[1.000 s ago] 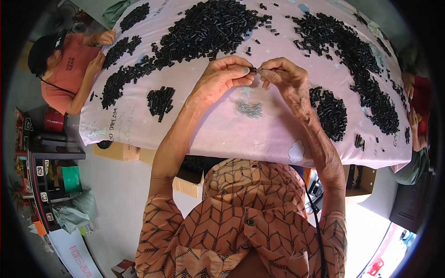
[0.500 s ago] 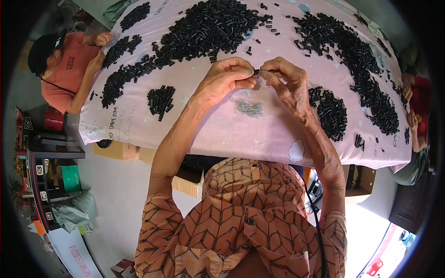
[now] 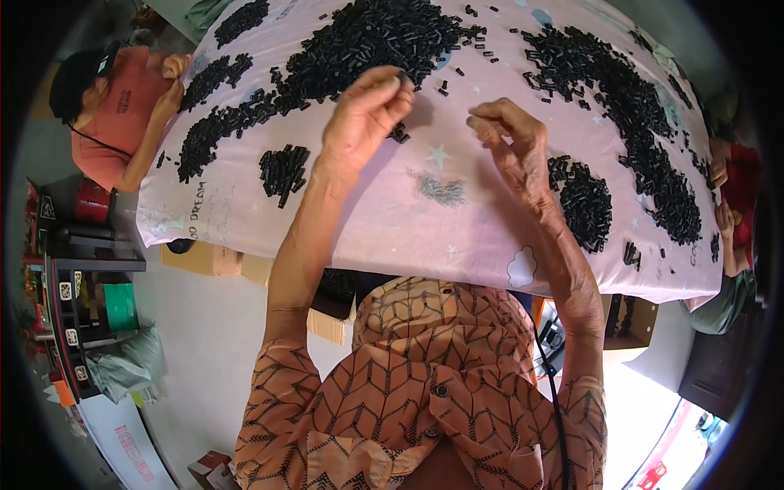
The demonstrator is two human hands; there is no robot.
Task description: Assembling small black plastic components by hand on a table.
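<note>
My left hand (image 3: 369, 116) is raised at the near edge of a large heap of small black tubular parts (image 3: 359, 41). Its thumb and fingers pinch a small black part (image 3: 402, 78), mostly hidden by the fingertips. To the right, my right hand (image 3: 516, 147) hovers over the pink cloth with thumb and forefinger pressed together; whatever is between them is too small to make out. Between the hands and nearer me lies a patch of tiny silvery pieces (image 3: 441, 189). A few black parts (image 3: 398, 134) lie beside my left wrist.
A pink patterned cloth (image 3: 392, 245) covers the table. Other black heaps lie left (image 3: 284, 173) and right (image 3: 584, 204). A person in an orange-red shirt (image 3: 122, 106) works at the left edge; another person's red sleeve (image 3: 741, 188) shows at right. Cardboard boxes (image 3: 204, 258) stand below.
My hands were together over the cloth at a small black part. My left hand has moved up and left to the large heap; my right has stayed nearly in place.
</note>
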